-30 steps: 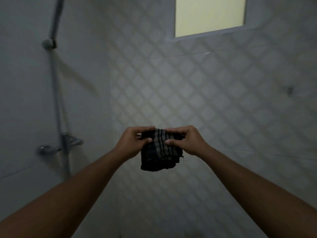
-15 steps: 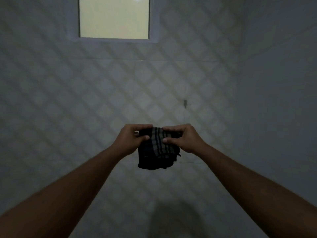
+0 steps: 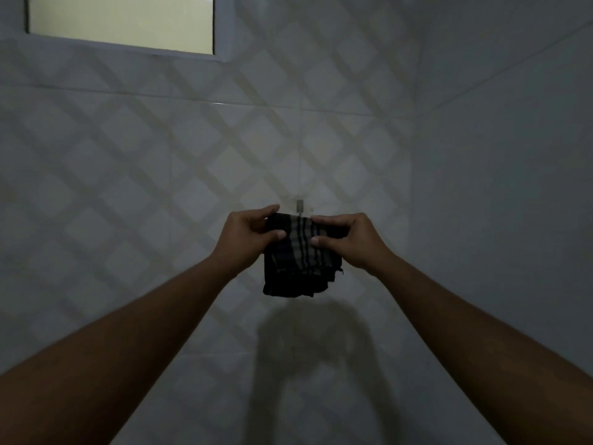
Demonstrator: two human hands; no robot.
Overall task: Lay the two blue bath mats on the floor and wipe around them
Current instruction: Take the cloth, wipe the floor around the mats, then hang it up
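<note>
— What's the worry from where you're standing?

— The folded checked cloth point(image 3: 300, 255) is only pinched along its top edge. The left hand point(image 3: 248, 240) has thumb and fingers closed on the left corner, the right hand point(image 3: 345, 240) the same on the right corner. Most of it hangs loose below. If either pinch slackens while it's lifted towards the wall hook point(image 3: 300, 204), I'd guess the folds drop open or the whole thing falls.

— How near the hook is it?

— Its top edge sits just under the hook, nearly touching from this angle. The room's dim, and the hook is small and pale against the tiled wall point(image 3: 144, 187), so missing it looks easy.

— And the blue mats?

— Not in sight. The floor isn't either. From the hook outward there's only tile, the window point(image 3: 122, 20) up and to the left, and the shadow of the hands on the wall below it.

— So the cloth's between the hands?

— Yes, spanning them, hanging beneath both sets of fingers.
</note>
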